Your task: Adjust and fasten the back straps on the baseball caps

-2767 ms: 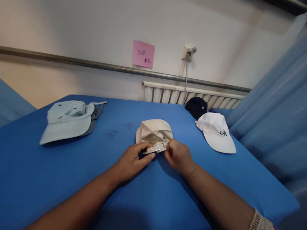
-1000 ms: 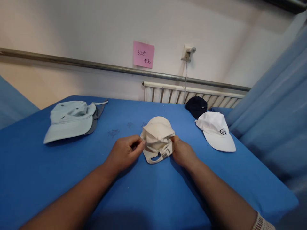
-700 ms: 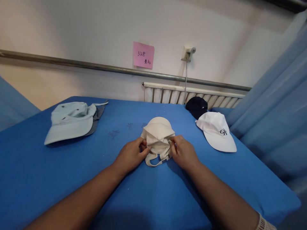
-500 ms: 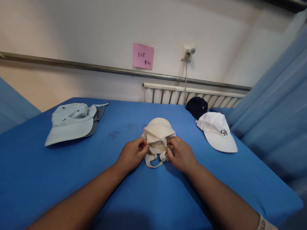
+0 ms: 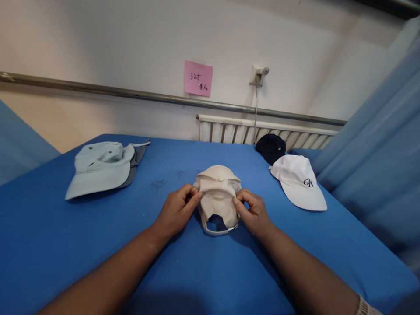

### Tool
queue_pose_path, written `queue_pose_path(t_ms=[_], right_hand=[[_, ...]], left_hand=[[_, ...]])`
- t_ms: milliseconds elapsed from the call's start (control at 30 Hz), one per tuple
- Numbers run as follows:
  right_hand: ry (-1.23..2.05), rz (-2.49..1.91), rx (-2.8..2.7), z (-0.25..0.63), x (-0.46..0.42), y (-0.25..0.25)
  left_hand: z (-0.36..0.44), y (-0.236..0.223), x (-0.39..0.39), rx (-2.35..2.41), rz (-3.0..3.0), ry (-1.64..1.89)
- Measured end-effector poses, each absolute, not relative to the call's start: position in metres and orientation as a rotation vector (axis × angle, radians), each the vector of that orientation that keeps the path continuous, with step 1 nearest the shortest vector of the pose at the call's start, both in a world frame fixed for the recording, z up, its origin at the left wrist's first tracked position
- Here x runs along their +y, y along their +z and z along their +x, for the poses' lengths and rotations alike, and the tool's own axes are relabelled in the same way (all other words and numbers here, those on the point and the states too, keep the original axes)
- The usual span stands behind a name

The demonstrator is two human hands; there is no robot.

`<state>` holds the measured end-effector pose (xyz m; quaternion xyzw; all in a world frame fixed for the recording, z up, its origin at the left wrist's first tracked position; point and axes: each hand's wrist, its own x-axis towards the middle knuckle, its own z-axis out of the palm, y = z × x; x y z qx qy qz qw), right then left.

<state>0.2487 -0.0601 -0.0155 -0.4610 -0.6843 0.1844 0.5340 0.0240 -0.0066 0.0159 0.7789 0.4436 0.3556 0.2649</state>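
Observation:
A cream baseball cap (image 5: 218, 203) lies in the middle of the blue-covered table, its back strap and opening toward me. Its crown is partly sunken and creased. My left hand (image 5: 179, 208) pinches the left side of the cap between thumb and fingers. On the opposite side, my right hand (image 5: 254, 212) grips the fabric the same way. The cap's brim is hidden or hard to make out at the far side.
On the left, a pale blue cap (image 5: 101, 168) rests over a dark grey cap (image 5: 133, 173). A white cap (image 5: 300, 179) with black letters sits at the right, in front of a black cap (image 5: 271, 148). Behind stand a radiator (image 5: 226, 131) and metal rail (image 5: 147, 95); a blue curtain (image 5: 377, 144) hangs right.
The cap's crown has been spread and its folds flattened, and the back strap opening is now wider. Both hands still hold its sides, slightly farther apart.

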Motion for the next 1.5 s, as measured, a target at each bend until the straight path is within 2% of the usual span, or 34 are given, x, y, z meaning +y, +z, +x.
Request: queue_pose_path(t_ms=[233,467,700,967,1233,1367,1500], right_hand=[[0.533,-0.953,-1.7,0.245,-0.064,-0.011],[0.652,-0.928,-1.54,0.245,-0.067,-0.015],[0.61,-0.93,-1.563,0.242,-0.068,-0.013],[0.571,-0.933,-1.635,0.24,-0.068,-0.013],[0.355,-1.056,-1.538,0.238,-0.063,-0.017],[0.255,-1.026,-1.577,0.238,-0.07,-0.01],[0.272,-0.936,-1.659,0.238,-0.075,-0.006]], left_hand=[[0.024,0.013,-0.008,1.156,2.071,0.948],[0.019,0.009,-0.007,1.096,1.957,0.957],[0.019,0.009,0.0,1.118,1.988,1.125],[0.02,0.014,0.009,1.083,2.492,1.129],[0.004,0.031,-0.002,1.13,2.72,1.077],[0.008,0.03,-0.006,1.238,2.641,1.113],[0.011,0.025,-0.001,1.281,2.284,1.14]])
